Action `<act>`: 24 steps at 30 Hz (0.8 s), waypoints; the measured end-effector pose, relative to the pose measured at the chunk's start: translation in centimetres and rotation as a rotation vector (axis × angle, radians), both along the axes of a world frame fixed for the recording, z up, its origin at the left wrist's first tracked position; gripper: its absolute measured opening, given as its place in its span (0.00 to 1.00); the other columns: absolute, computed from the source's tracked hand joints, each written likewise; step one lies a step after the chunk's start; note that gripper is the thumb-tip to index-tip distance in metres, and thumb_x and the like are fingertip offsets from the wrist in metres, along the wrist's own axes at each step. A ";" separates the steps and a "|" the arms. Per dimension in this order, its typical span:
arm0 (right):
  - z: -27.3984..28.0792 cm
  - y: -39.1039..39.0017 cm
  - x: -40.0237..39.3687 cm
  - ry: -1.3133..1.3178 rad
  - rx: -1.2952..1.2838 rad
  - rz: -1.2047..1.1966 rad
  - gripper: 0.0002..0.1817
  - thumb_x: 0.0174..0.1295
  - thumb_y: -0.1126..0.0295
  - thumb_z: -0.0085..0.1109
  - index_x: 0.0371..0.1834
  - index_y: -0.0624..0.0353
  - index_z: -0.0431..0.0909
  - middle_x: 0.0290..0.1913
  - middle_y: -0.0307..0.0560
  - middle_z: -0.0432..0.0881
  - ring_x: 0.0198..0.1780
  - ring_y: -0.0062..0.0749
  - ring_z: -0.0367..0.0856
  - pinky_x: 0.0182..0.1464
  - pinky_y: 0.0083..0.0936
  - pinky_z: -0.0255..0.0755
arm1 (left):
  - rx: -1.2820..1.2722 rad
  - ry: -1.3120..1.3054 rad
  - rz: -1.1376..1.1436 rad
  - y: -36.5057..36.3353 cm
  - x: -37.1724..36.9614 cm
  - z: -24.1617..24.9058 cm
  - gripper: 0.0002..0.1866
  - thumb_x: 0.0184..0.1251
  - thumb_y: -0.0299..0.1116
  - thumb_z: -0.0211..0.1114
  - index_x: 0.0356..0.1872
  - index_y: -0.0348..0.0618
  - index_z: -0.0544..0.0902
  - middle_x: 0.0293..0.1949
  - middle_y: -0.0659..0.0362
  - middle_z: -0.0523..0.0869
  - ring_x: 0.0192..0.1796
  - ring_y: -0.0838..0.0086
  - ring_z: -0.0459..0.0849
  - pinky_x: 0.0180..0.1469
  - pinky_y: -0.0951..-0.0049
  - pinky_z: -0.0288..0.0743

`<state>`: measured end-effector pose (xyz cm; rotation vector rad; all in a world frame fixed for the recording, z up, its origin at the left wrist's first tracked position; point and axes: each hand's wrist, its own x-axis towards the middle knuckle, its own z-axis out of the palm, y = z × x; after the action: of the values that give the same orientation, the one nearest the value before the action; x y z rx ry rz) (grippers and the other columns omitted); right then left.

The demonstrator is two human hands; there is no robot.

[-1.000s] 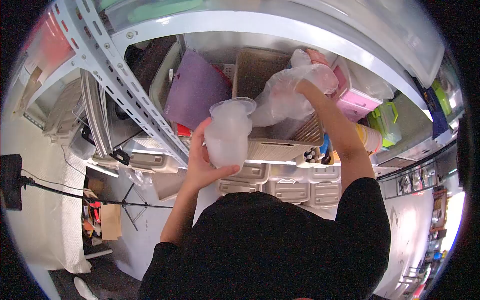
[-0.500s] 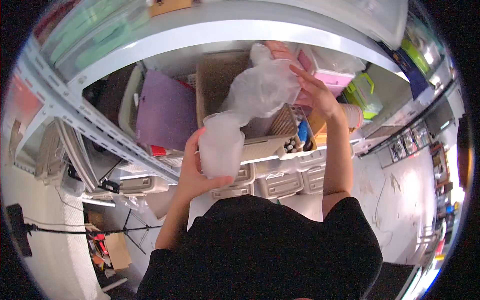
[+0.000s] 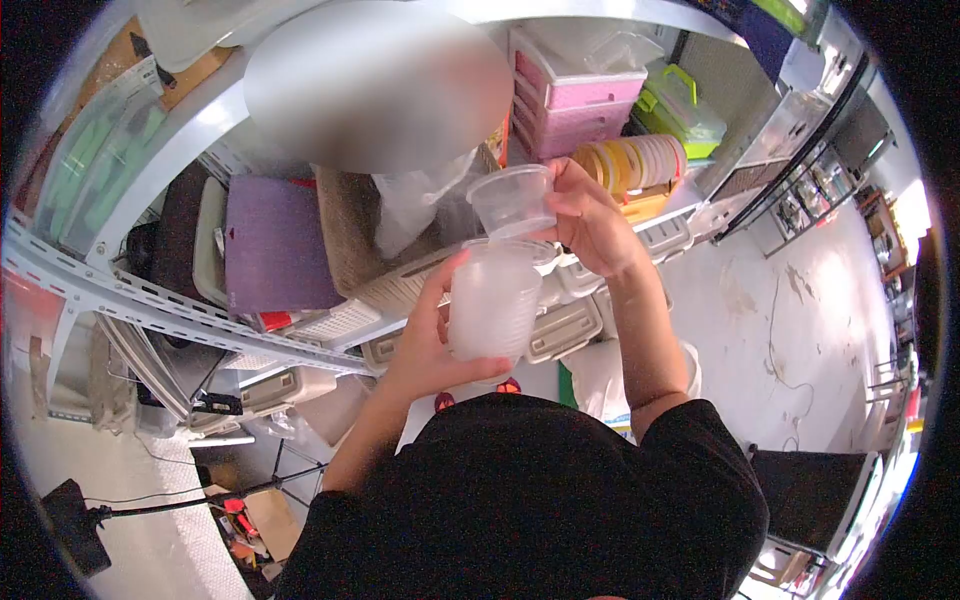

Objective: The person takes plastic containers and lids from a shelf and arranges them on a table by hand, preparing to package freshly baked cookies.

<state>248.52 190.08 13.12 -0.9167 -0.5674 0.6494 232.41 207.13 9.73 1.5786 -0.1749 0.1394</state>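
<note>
My left hand (image 3: 432, 345) is wrapped round a stack of nested translucent plastic containers (image 3: 494, 310), thumb low and fingers along the side. Just over the stack's top, at its far right side, my right hand (image 3: 598, 225) pinches a single clear round plastic container (image 3: 512, 203) by its edge. That container is tilted and overlaps the stack's rim in this view. Beyond my hands, a crumpled clear plastic bag (image 3: 408, 215) lies in a beige basket (image 3: 350, 240) on the shelf.
A purple fabric box (image 3: 278, 245) stands left of the basket. Pink drawers (image 3: 572, 115), rolls of tape (image 3: 632, 165) and a green-handled case (image 3: 690, 110) line the right side. White metal shelf rails (image 3: 190, 310) frame the left. A blurred oval patch covers the upper middle.
My right hand has let go of the plastic bag, which is now in the basket, and holds one container above the stack. The view has shifted; my left hand still grips the stack.
</note>
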 end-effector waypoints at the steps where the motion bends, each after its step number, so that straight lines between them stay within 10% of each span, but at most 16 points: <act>1: -0.3 -0.7 -0.2 0.013 0.005 -0.005 0.13 0.58 0.70 0.54 0.44 0.52 0.65 0.42 0.36 0.72 0.44 0.24 0.74 0.45 0.28 0.75 | -0.020 0.031 -0.023 -0.5 0.0 0.0 0.57 0.34 0.32 0.80 0.68 0.45 0.50 0.61 0.52 0.61 0.61 0.63 0.68 0.59 0.63 0.69; 19: -2.0 -9.3 -19.4 -0.319 -0.407 -0.466 0.24 0.52 0.74 0.61 0.53 0.66 0.67 0.51 0.43 0.70 0.54 0.28 0.69 0.56 0.25 0.63 | -0.104 0.052 -0.539 -3.9 -5.6 -2.3 0.60 0.38 0.35 0.79 0.70 0.43 0.43 0.59 0.48 0.64 0.58 0.61 0.72 0.55 0.63 0.72; 24: -2.3 -10.3 -27.3 -0.496 -0.666 -0.600 0.20 0.61 0.61 0.52 0.49 0.68 0.72 0.53 0.48 0.68 0.57 0.32 0.66 0.59 0.27 0.59 | -0.132 0.070 -0.674 -5.4 -9.2 -3.3 0.63 0.38 0.37 0.79 0.70 0.44 0.38 0.58 0.48 0.65 0.58 0.62 0.72 0.53 0.65 0.73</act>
<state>221.27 179.81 10.79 -1.8129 -0.4727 0.0365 223.25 201.76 6.44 1.3176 -0.6170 -0.4218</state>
